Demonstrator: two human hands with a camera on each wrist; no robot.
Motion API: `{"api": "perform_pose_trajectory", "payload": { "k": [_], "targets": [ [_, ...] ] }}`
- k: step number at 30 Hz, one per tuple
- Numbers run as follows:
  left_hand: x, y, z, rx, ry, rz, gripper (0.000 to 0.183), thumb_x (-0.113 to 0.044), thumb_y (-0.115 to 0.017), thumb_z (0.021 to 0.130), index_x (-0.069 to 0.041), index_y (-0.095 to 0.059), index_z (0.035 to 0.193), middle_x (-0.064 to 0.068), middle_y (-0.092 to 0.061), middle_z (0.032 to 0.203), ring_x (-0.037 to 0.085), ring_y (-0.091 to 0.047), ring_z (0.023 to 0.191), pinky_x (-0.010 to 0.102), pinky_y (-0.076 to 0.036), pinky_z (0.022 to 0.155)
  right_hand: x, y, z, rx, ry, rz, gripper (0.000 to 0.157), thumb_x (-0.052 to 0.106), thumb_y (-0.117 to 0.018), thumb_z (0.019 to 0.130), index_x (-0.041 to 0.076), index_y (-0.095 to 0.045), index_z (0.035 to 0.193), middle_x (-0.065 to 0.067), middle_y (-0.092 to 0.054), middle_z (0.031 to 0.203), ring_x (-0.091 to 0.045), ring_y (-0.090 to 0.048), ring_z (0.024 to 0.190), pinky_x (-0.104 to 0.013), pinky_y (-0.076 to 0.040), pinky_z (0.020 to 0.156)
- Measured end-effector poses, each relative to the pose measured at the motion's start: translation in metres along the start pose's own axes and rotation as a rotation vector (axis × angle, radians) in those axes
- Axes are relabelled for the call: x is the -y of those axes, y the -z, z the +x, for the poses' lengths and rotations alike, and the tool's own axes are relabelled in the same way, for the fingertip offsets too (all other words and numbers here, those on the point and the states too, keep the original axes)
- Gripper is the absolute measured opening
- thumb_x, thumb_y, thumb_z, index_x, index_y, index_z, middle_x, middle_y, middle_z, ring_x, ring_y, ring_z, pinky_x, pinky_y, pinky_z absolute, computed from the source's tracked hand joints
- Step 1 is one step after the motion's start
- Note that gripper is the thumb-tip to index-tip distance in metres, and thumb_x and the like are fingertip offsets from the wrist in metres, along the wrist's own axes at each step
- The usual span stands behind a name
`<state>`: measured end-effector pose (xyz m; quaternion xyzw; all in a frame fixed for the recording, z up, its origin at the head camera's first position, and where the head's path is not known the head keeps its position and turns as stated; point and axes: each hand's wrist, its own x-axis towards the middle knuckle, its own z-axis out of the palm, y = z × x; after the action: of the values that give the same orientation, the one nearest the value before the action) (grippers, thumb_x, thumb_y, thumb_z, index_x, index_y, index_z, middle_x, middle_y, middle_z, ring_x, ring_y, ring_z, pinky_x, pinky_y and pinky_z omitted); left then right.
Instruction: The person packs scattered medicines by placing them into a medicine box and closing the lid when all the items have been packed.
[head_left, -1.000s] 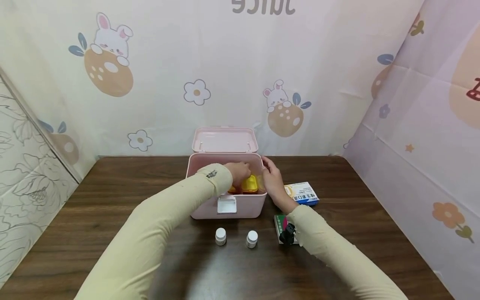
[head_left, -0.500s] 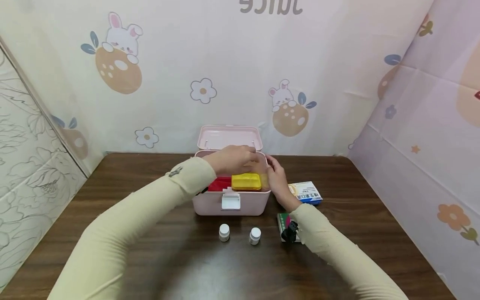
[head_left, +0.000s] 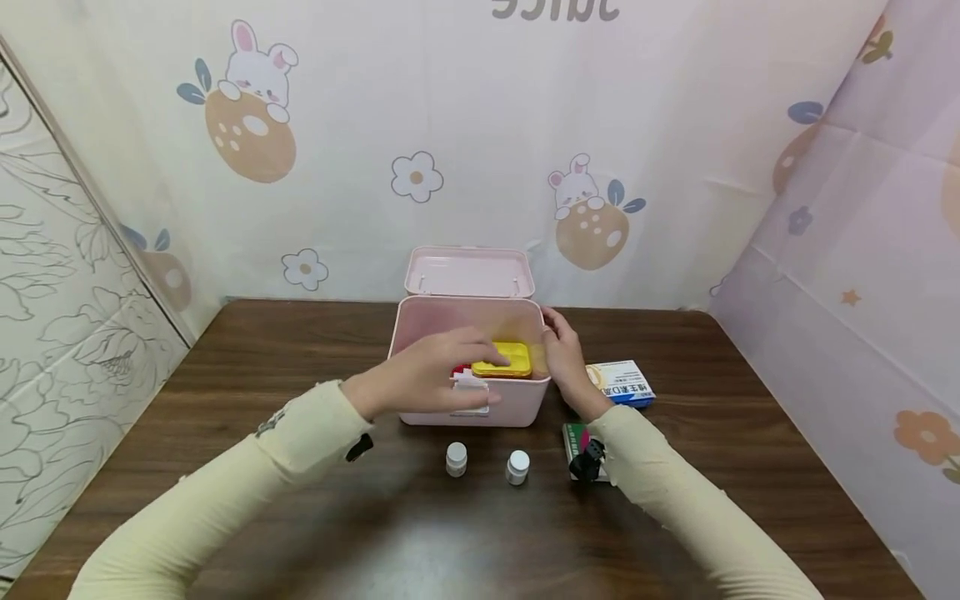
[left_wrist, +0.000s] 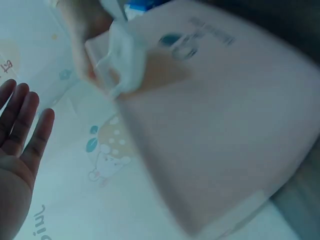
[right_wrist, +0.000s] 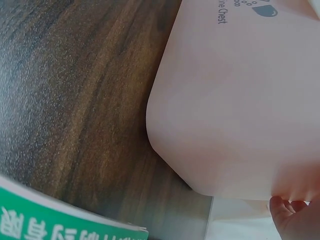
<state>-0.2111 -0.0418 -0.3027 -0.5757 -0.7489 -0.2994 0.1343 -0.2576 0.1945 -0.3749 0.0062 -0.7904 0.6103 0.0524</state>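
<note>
A pink medicine chest [head_left: 510, 404] stands with its lid [head_left: 471, 273] raised behind it. Inside lies a yellow plastic case [head_left: 501, 360], beside something red partly hidden by my left hand. My left hand [head_left: 427, 375] reaches across the chest's front left, fingers spread and relaxed, with nothing in them; it overlaps the white latch [head_left: 474, 398]. In the left wrist view the fingers [left_wrist: 20, 120] show straight, apart from the chest. My right hand [head_left: 567, 362] holds the chest's right side near the rim; its fingertips [right_wrist: 280, 204] touch the wall in the right wrist view.
Two small white bottles [head_left: 456, 458] stand on the wooden table [head_left: 315, 517] in front of the chest. A white and blue medicine carton [head_left: 622, 382] lies to the right. A green carton [head_left: 576, 442] lies partly under my right wrist. A patterned curtain [head_left: 480, 150] hangs behind.
My left hand has come up out of the chest and drawn back left and toward me, leaving the yellow case in view. My right hand has stayed at the chest's side.
</note>
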Motion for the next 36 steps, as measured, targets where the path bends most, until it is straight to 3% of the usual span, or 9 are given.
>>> {"api": "perform_pose_trajectory", "payload": {
  "k": [3,10,14,18,26,36],
  "targets": [
    [-0.005,-0.008,-0.019,-0.017,-0.030,-0.052,0.038,-0.020,-0.085,0.081,-0.002,-0.070,0.110,0.006,-0.067,0.107,0.017,-0.060,0.100,0.026,-0.050,0.092,0.001,0.000,0.001,0.002,-0.007,0.001,0.046,0.009,-0.033,0.108,-0.001,-0.036,0.152,-0.020,-0.040,0.153,-0.034,-0.041,0.137,-0.046,-0.031,0.116],
    [-0.010,-0.028,-0.061,0.079,0.163,-0.154,0.033,-0.018,-0.080,0.086,-0.007,-0.070,0.115,0.002,-0.067,0.114,0.015,-0.059,0.110,0.029,-0.048,0.099,0.003,0.000,0.002,0.011,-0.015,0.007,0.046,0.009,-0.032,0.108,-0.001,-0.034,0.153,-0.019,-0.038,0.155,-0.033,-0.039,0.139,-0.045,-0.030,0.117],
    [-0.007,-0.042,-0.075,0.060,0.188,-0.135,0.027,-0.010,-0.077,0.087,-0.006,-0.071,0.113,0.002,-0.066,0.114,0.016,-0.058,0.110,0.030,-0.047,0.100,0.003,0.001,0.002,0.013,-0.021,0.010,0.046,0.009,-0.032,0.108,0.000,-0.033,0.153,-0.019,-0.037,0.155,-0.033,-0.039,0.139,-0.045,-0.030,0.117],
    [-0.007,-0.054,-0.083,0.051,0.179,-0.123,0.027,-0.005,-0.075,0.087,-0.004,-0.070,0.113,0.004,-0.065,0.117,0.017,-0.058,0.112,0.030,-0.048,0.099,0.001,0.002,0.002,0.010,-0.018,0.001,0.047,0.009,-0.032,0.108,0.001,-0.033,0.154,-0.019,-0.037,0.155,-0.033,-0.039,0.138,-0.045,-0.030,0.117],
    [-0.004,-0.075,-0.099,0.188,0.242,0.003,0.036,-0.010,-0.076,0.089,-0.003,-0.066,0.123,0.006,-0.062,0.122,0.020,-0.057,0.116,0.033,-0.047,0.102,0.001,0.001,0.002,0.004,-0.029,0.000,0.046,0.010,-0.033,0.109,0.001,-0.034,0.154,-0.018,-0.038,0.155,-0.033,-0.039,0.138,-0.045,-0.030,0.117],
    [0.000,-0.081,-0.102,0.166,0.256,-0.059,0.026,-0.003,-0.072,0.092,-0.001,-0.069,0.118,0.004,-0.067,0.112,0.014,-0.062,0.105,0.027,-0.050,0.095,0.001,0.000,0.000,-0.001,-0.038,-0.001,0.046,0.010,-0.033,0.109,0.001,-0.034,0.154,-0.018,-0.037,0.155,-0.033,-0.038,0.139,-0.045,-0.029,0.117]
  ]
}}
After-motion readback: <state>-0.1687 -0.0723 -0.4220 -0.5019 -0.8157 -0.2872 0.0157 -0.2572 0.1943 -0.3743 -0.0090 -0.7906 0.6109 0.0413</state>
